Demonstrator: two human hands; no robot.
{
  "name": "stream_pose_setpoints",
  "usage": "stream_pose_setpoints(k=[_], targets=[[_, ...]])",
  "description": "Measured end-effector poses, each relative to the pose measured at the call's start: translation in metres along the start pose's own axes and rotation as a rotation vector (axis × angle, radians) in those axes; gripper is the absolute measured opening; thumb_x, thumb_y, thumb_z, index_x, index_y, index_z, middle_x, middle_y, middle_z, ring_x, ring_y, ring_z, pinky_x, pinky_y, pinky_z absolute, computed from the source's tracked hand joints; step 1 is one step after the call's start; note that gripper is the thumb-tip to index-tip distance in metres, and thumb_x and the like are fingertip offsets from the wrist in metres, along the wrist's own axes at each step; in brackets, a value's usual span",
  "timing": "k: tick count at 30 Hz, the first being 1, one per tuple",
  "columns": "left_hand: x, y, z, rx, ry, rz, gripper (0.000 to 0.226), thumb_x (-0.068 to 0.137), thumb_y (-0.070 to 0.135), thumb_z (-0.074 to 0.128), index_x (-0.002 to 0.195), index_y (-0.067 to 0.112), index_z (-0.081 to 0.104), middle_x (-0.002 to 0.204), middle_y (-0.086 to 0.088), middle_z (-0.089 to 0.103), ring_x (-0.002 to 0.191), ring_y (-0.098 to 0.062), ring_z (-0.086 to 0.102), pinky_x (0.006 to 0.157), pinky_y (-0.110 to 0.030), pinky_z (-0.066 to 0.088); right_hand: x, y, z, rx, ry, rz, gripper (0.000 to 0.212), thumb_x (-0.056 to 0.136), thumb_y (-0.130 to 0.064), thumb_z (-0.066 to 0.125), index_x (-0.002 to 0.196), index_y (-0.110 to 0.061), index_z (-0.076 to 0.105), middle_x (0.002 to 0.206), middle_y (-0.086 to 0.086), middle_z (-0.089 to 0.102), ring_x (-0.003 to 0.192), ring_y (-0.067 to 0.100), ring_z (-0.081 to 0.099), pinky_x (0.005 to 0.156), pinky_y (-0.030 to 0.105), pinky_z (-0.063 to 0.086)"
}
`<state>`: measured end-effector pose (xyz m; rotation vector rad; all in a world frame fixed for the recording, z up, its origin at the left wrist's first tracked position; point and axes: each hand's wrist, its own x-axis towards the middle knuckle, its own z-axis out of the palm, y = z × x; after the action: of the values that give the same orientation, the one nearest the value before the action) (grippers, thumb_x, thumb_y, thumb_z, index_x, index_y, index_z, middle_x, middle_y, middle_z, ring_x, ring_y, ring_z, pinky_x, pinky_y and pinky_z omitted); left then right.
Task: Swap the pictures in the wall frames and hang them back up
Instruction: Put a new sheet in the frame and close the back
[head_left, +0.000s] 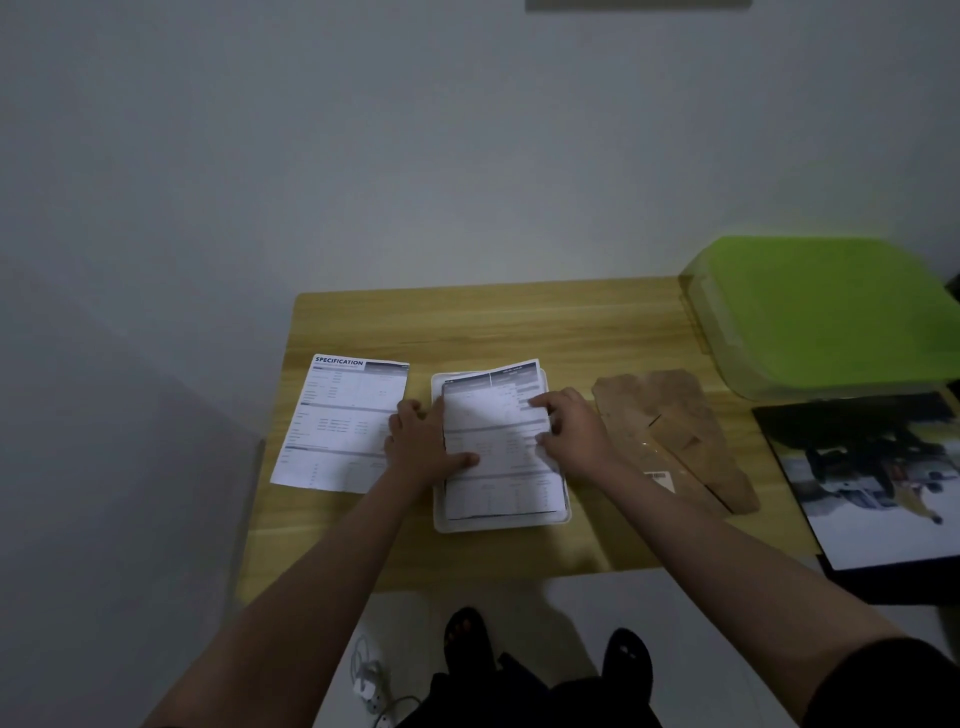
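Now both your hands are on a printed sheet lying in the white frame at the middle of the wooden table (519, 317).

That printed sheet (501, 447) is white with grey table lines and a dark header band, its top edge lifted off the white frame (498, 525). Your left hand (418, 441) lies flat, fingers straight, pressing the sheet's left edge; your right hand (571, 436) has fingers bent over the sheet's right edge, seemingly pinching it. A second sheet headed SPECIFICATION (343, 423) lies just left.
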<state>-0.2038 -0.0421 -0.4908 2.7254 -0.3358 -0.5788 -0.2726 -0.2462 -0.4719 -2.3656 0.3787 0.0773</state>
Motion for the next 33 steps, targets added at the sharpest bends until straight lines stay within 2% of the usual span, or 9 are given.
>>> stream_pose_setpoints(k=[5, 9, 12, 15, 19, 22, 27, 31, 33], targets=[[-0.009, 0.002, -0.004, -0.163, 0.174, 0.041, 0.076, 0.074, 0.048, 0.071, 0.138, 0.020, 0.040, 0.134, -0.012, 0.036, 0.123, -0.031, 0.036, 0.097, -0.044, 0.039, 0.000, -0.005, -0.010, 0.336, 0.047, 0.134, 0.048, 0.077, 0.006, 0.069, 0.119, -0.015, 0.061, 0.084, 0.001, 0.053, 0.064, 0.010, 0.049, 0.061, 0.024, 0.053], [-0.013, 0.005, -0.002, -0.285, 0.257, 0.156, 0.057, 0.078, 0.035, 0.070, 0.128, 0.014, 0.053, 0.122, -0.013, 0.057, 0.112, -0.029, 0.051, 0.093, -0.038, 0.040, -0.005, -0.006, -0.033, 0.528, 0.045, 0.154, 0.049, 0.079, 0.006, 0.068, 0.121, -0.016, 0.060, 0.069, 0.006, 0.060, 0.055, 0.010, 0.058, 0.052, 0.018, 0.050], [-0.022, 0.024, -0.006, -0.505, 0.195, 0.184, 0.041, 0.082, 0.020, 0.068, 0.120, 0.013, 0.057, 0.102, -0.004, 0.062, 0.093, -0.019, 0.057, 0.083, -0.032, 0.048, -0.013, 0.001, -0.054, 0.615, 0.048, 0.135, 0.048, 0.080, 0.011, 0.064, 0.121, -0.014, 0.059, 0.067, -0.010, 0.061, 0.050, -0.004, 0.060, 0.052, 0.013, 0.048], [-0.032, 0.054, -0.006, -0.720, 0.105, 0.172, 0.026, 0.082, 0.011, 0.058, 0.107, 0.013, 0.060, 0.072, 0.005, 0.049, 0.066, -0.010, 0.044, 0.062, -0.024, 0.037, -0.021, 0.020, -0.077, 0.641, 0.064, 0.107, 0.047, 0.080, 0.011, 0.064, 0.122, -0.011, 0.060, 0.078, -0.006, 0.064, 0.057, -0.003, 0.063, 0.063, 0.020, 0.055], [-0.037, 0.104, 0.005, -0.759, 0.155, 0.155, 0.023, 0.080, -0.001, 0.054, 0.096, 0.010, 0.066, 0.072, 0.006, 0.052, 0.063, -0.007, 0.047, 0.055, -0.011, 0.038, -0.040, 0.060, -0.112, 0.667, 0.109, 0.114, 0.047, 0.079, 0.012, 0.064, 0.120, -0.011, 0.061, 0.069, -0.005, 0.070, 0.063, 0.009, 0.066, 0.071, 0.027, 0.058], [-0.047, 0.159, 0.021, -0.771, 0.136, 0.165, 0.022, 0.080, -0.003, 0.059, 0.096, 0.009, 0.069, 0.076, 0.006, 0.056, 0.059, -0.002, 0.051, 0.053, -0.006, 0.039, -0.060, 0.103, -0.145, 0.695, 0.138, 0.163, 0.046, 0.079, 0.013, 0.064, 0.120, -0.006, 0.060, 0.083, 0.009, 0.070, 0.073, 0.020, 0.065, 0.076, 0.037, 0.058], [-0.067, 0.259, 0.072, -0.798, 0.040, 0.175, 0.020, 0.080, -0.003, 0.063, 0.098, 0.006, 0.066, 0.061, 0.005, 0.051, 0.040, 0.003, 0.045, 0.047, -0.010, 0.038, -0.098, 0.191, -0.215, 0.561, 0.223, 0.251, 0.041, 0.077, 0.008, 0.069, 0.117, -0.002, 0.061, 0.082, 0.005, 0.062, 0.047, 0.000, 0.055, 0.050, 0.016, 0.046], [-0.077, 0.332, 0.118, -0.800, -0.028, 0.205, 0.020, 0.079, -0.001, 0.065, 0.095, 0.009, 0.066, 0.063, 0.006, 0.054, 0.057, -0.007, 0.051, 0.061, -0.021, 0.044, -0.127, 0.260, -0.265, 0.467, 0.244, 0.310, 0.040, 0.078, 0.006, 0.069, 0.116, -0.003, 0.060, 0.066, 0.002, 0.053, 0.040, 0.000, 0.049, 0.042, 0.014, 0.041], [-0.079, 0.361, 0.142, -0.762, -0.041, 0.222, 0.020, 0.076, 0.002, 0.069, 0.094, 0.012, 0.067, 0.069, 0.007, 0.058, 0.060, -0.004, 0.054, 0.066, -0.021, 0.044, -0.136, 0.289, -0.284, 0.403, 0.257, 0.332, 0.040, 0.078, 0.005, 0.070, 0.116, -0.004, 0.062, 0.071, 0.004, 0.053, 0.048, 0.002, 0.049, 0.043, 0.012, 0.040]])
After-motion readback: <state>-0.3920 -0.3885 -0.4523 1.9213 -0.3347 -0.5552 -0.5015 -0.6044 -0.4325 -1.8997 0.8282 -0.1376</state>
